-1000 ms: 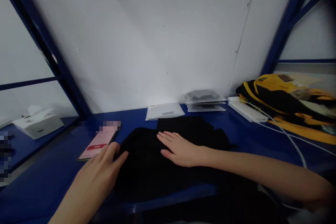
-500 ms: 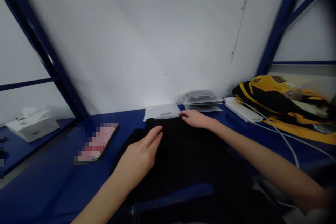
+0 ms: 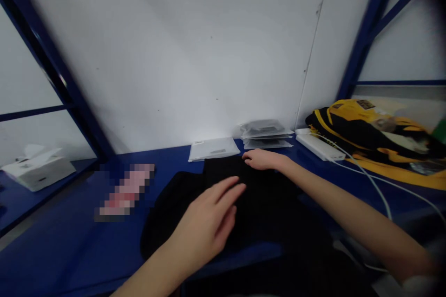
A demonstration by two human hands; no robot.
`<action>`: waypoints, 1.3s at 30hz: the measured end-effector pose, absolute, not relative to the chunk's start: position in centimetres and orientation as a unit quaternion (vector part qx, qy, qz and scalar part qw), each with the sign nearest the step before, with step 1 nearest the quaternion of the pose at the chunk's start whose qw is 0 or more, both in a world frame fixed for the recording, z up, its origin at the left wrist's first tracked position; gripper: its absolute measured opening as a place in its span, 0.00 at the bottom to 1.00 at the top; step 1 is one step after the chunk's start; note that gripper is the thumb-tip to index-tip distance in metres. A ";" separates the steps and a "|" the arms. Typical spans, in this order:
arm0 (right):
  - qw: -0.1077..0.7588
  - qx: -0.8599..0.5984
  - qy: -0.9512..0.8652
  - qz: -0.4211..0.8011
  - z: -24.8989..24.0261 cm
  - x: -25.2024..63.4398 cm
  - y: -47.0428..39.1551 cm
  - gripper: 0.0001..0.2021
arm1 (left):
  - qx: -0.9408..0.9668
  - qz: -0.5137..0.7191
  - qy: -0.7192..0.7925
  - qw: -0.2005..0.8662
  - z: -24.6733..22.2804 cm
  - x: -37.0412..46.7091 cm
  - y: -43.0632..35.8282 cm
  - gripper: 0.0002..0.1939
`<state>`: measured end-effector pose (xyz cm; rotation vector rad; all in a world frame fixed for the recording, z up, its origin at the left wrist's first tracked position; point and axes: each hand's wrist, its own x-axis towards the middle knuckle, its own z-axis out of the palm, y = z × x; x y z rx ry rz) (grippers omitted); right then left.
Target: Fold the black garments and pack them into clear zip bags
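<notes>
A black cloth [image 3: 272, 222] lies on the blue table, its far edge near the wall. My left hand [image 3: 212, 213] is over the middle of the cloth with its fingers apart, holding nothing. At the cloth's far right corner, my right hand [image 3: 261, 159] has its fingers bent and pressed together on the edge of the fabric. Just beyond the cloth is a flat white plastic packet [image 3: 214, 148], with a stack of clear bags [image 3: 266, 133] to its right.
A pixelated pink phone [image 3: 130, 190] lies on the blue table [image 3: 69, 241] at left. A tissue box [image 3: 40, 171] stands farther left. At right are a white power strip [image 3: 320, 146], white cables and a yellow-black bag [image 3: 379, 134].
My left hand has come off the cloth's far left edge and moved right and nearer, its fingers spreading. The cloth's far left part now lies flatter. My right hand stays at the far edge.
</notes>
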<state>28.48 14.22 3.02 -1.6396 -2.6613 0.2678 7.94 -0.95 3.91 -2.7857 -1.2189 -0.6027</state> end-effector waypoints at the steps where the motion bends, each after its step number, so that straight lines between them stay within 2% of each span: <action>1: 0.000 -0.523 -0.848 0.083 3.1 28.6 14.3 0.17 | -0.865 -0.207 -0.457 0.025 4.0 7.6 -0.8 0.21; 5: 0.001 -0.528 -0.845 0.081 3.9 29.1 14.3 0.16 | -0.773 -0.149 -0.617 -0.025 4.2 6.3 0.1 0.21; 9: -0.009 -0.533 -0.840 0.097 4.3 29.3 14.5 0.16 | -0.770 -0.139 -0.612 -0.114 3.5 6.0 1.2 0.22; 16: -0.014 -0.525 -0.841 0.133 4.2 29.7 15.0 0.15 | -0.777 -0.148 -0.588 -0.168 3.2 6.4 2.6 0.16; 19: -0.002 -0.521 -0.840 0.151 4.5 29.7 14.7 0.15 | -0.772 -0.169 -0.601 -0.124 4.5 5.6 2.7 0.14; 28: -0.015 -0.520 -0.837 0.168 4.2 29.2 14.2 0.14 | -0.713 -0.161 -0.673 0.116 8.9 4.6 3.5 0.15; 35: -0.010 -0.520 -0.838 0.162 3.6 29.1 14.5 0.13 | -0.773 -0.160 -0.576 0.214 6.3 11.9 3.4 0.11; 39: -0.011 -0.523 -0.841 0.141 3.3 29.1 14.6 0.13 | -0.836 -0.129 -0.505 0.172 3.8 14.8 2.6 0.13</action>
